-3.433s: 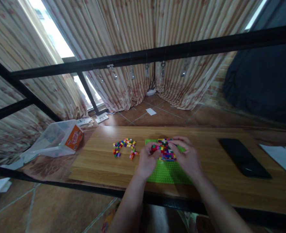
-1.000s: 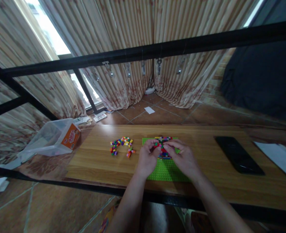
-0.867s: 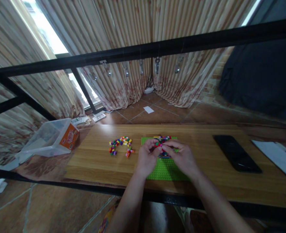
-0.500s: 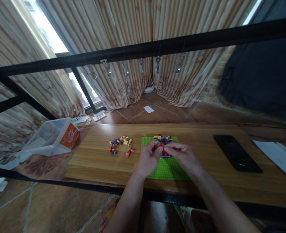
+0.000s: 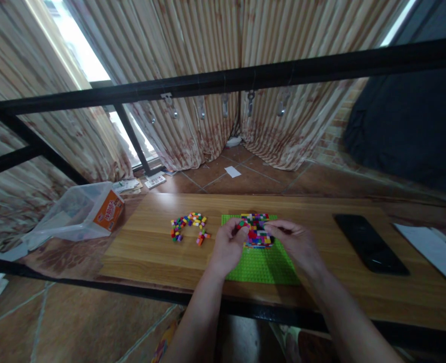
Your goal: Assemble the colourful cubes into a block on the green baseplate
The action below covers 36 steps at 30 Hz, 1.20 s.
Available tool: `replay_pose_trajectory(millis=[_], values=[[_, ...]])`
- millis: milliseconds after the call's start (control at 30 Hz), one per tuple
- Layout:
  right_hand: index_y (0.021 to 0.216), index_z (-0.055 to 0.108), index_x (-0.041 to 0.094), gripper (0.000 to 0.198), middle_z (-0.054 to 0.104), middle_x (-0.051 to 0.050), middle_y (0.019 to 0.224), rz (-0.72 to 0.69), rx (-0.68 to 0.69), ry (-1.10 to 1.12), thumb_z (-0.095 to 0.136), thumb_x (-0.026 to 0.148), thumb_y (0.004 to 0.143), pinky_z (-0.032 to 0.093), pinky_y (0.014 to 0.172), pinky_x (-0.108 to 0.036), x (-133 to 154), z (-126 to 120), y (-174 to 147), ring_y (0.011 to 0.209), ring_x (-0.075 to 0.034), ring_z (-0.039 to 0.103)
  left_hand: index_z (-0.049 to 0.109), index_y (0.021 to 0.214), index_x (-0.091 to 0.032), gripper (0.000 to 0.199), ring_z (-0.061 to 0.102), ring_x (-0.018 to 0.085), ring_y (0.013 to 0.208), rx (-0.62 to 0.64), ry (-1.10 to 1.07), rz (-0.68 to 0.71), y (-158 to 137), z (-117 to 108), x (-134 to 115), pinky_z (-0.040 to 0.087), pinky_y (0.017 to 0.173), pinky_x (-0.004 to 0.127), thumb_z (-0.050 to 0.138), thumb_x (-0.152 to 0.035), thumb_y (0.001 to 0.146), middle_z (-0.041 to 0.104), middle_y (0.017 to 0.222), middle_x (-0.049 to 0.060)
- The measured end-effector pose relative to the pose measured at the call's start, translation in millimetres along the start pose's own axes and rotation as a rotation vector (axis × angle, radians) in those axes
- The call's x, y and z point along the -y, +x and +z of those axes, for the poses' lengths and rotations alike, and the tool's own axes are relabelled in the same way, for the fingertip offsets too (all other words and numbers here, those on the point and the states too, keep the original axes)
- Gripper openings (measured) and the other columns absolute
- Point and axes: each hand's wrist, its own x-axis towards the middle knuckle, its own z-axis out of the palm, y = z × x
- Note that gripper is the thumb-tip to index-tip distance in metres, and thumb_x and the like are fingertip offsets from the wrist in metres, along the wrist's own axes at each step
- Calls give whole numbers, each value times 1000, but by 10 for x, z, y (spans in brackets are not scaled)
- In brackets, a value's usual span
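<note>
Multicoloured loose bricks (image 5: 193, 219), not yet built in, lie on the table (image 5: 143, 252); the left hand (image 5: 226, 248) pinches small bricks (image 5: 241, 224), one green, by the brick build (image 5: 259, 241) already standing on the green baseplate (image 5: 260, 267); whether the right hand (image 5: 297, 244), half-curled, grips anything is unclear.

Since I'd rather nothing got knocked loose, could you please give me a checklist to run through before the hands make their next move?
1. Flat green studded plastic baseplate lying on the brown wooden table: ok.
2. Multicoloured plastic brick build on the baseplate fully visible: not ok, the hands cover part of it.
3. Left hand pinching small red and green plastic bricks: ok.
4. Right hand, at the build's right side, holding a brick: cannot tell.
5. Loose multicoloured plastic bricks off the baseplate: ok, in an arc to its left.
6. Flat black rectangular slab clear of both hands: ok.
</note>
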Motion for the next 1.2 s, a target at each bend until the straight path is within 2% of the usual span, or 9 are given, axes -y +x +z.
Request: replay_pose_trajectory(millis=[100, 267, 567, 867, 1067, 1200], values=[[75, 80, 28, 21, 70, -6, 88, -136, -54, -179, 76, 48, 70, 47, 86, -44, -104, -33, 50, 86, -24, 63, 58, 73, -17, 14, 47, 11, 58, -132, -6, -59, 39, -33, 36, 36, 58, 24, 62, -30, 79, 52, 61, -3], [75, 80, 30, 18, 67, -7, 103, -258, -104, -345, 73, 46, 73, 42, 97, -49, -184, 28, 69, 103, -28, 58, 54, 65, -19, 17, 43, 10, 54, -193, 74, -105, 70, -63, 139, 31, 53, 24, 60, -28, 78, 46, 56, -5], [72, 76, 27, 17, 62, -8, 111, -213, -123, -337, 73, 43, 71, 38, 101, -50, -236, 77, 121, 109, -29, 55, 55, 68, -19, 16, 44, 11, 56, -191, 140, -82, 69, -88, 187, 32, 54, 23, 61, -30, 78, 46, 57, -5], [67, 69, 23, 24, 60, -7, 102, -130, -93, -258, 74, 47, 68, 43, 94, -45, -268, 95, 133, 101, -26, 58, 58, 67, -18, 17, 44, 10, 56, -137, 127, -83, 15, -72, 140, 32, 54, 23, 62, -29, 79, 49, 57, -4], [65, 71, 24, 28, 62, -6, 93, -120, -106, -285, 73, 51, 67, 45, 89, -44, -176, 119, 104, 92, -25, 59, 60, 76, -18, 8, 50, 11, 60, -107, -3, -152, 16, -16, 143, 41, 59, 23, 61, -26, 78, 53, 63, -4], [73, 75, 24, 24, 65, -7, 97, -206, -164, -269, 71, 48, 73, 45, 90, -42, -37, 107, 28, 95, -25, 61, 62, 78, -17, 7, 53, 11, 63, -72, -87, -167, 7, 36, 97, 46, 64, 24, 61, -24, 78, 56, 67, -3]])
